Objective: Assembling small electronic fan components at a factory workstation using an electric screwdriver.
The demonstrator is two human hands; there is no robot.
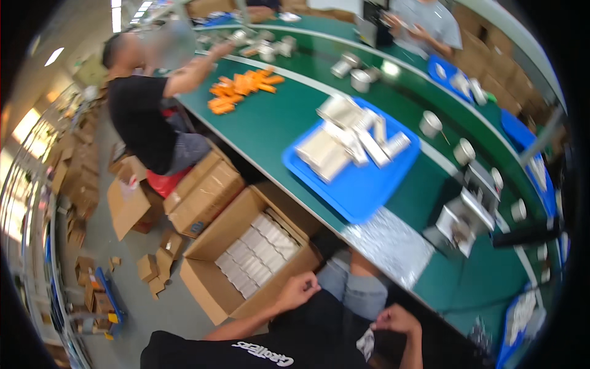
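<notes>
From the head view, you are curling your left hand [299, 291] beside an open box [212, 290], white packs [258, 255] filling it below the green bench [255, 132], your right hand [398, 321] bending its fingers above your lap, blur leaving both grips impossible to tell, a blue tray [362, 203] resting on the bench.

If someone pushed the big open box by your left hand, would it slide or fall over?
The open cardboard box might be heavy to push, since many white pieces sit in close rows inside. It probably wouldn't tip easily, because it looks wide. Its spread-out flap would likely bend, being thin cardboard.
</notes>
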